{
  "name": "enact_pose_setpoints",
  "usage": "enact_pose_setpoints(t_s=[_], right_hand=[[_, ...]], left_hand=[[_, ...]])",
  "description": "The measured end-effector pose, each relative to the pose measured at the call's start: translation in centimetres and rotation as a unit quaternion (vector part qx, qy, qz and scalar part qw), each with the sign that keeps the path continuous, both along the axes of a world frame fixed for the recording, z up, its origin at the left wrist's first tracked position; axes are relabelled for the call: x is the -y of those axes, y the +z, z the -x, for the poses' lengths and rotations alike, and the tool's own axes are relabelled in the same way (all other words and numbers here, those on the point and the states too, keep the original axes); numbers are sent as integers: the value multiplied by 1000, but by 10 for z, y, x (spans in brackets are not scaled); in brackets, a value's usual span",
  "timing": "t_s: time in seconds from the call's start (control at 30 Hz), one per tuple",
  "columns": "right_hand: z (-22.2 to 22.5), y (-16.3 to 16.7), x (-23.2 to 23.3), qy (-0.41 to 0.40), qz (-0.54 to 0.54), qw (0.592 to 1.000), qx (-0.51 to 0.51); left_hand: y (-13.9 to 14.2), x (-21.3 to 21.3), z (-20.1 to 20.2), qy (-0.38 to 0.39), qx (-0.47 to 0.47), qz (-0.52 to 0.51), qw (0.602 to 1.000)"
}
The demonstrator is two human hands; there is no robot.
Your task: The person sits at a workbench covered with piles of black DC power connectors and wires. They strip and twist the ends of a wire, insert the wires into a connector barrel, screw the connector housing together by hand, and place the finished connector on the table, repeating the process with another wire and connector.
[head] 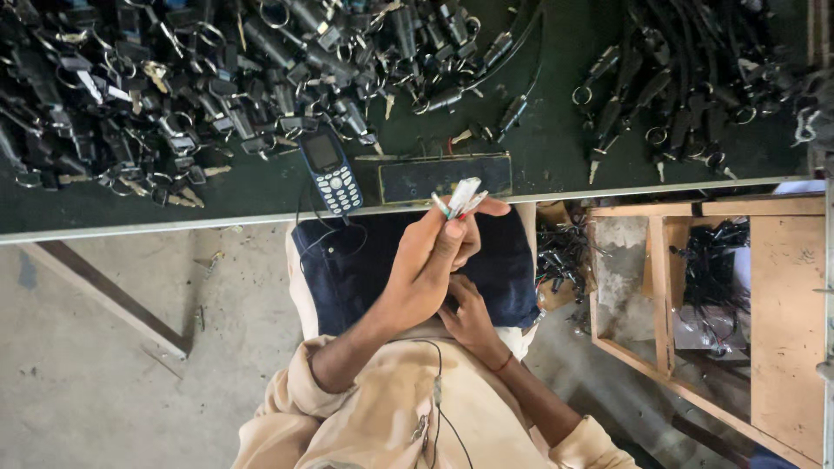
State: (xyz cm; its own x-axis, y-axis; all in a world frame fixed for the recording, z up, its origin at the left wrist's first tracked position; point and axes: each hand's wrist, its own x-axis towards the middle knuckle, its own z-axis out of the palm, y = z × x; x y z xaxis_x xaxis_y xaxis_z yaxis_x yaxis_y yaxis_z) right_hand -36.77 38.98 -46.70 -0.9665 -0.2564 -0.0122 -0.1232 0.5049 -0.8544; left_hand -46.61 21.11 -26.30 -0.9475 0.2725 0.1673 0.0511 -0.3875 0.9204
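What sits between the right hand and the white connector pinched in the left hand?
Only the left hand itself. It pinches the white wired connector near the table edge, and its palm lies over the right hand, low on the dark blue cloth. Nothing else visible intervenes.

Small phone (331, 171) at tabletop (261, 195) front edge, left of centre: blue body, pale keypad, small dark rectangular screen (322, 151), apparently unlit. Beside it, flat dark rectangular plate (445, 177), possibly label; markings too blurred to tell.

Head camera looks steeply down, close over lap and workbench edge (261, 221).
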Motion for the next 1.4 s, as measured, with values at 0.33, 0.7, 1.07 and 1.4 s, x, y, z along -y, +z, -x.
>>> enact_pose_setpoints(t_s=[0.33, 0.7, 1.07, 1.4], right_hand=[[-12, -1, -9, 6, 129, 991, 35], [4, 113, -60, 83, 384, 880, 268], [3, 133, -25, -75, -35, 996, 27], [24, 162, -66, -209, 292, 920, 155]], left_hand=[[1, 2, -1, -56, -13, 5, 998], [-25, 8, -10, -258, -31, 96, 961], [-27, -4, -35, -24, -89, 194, 977], [-5, 27, -9, 24, 10, -225, 974]])
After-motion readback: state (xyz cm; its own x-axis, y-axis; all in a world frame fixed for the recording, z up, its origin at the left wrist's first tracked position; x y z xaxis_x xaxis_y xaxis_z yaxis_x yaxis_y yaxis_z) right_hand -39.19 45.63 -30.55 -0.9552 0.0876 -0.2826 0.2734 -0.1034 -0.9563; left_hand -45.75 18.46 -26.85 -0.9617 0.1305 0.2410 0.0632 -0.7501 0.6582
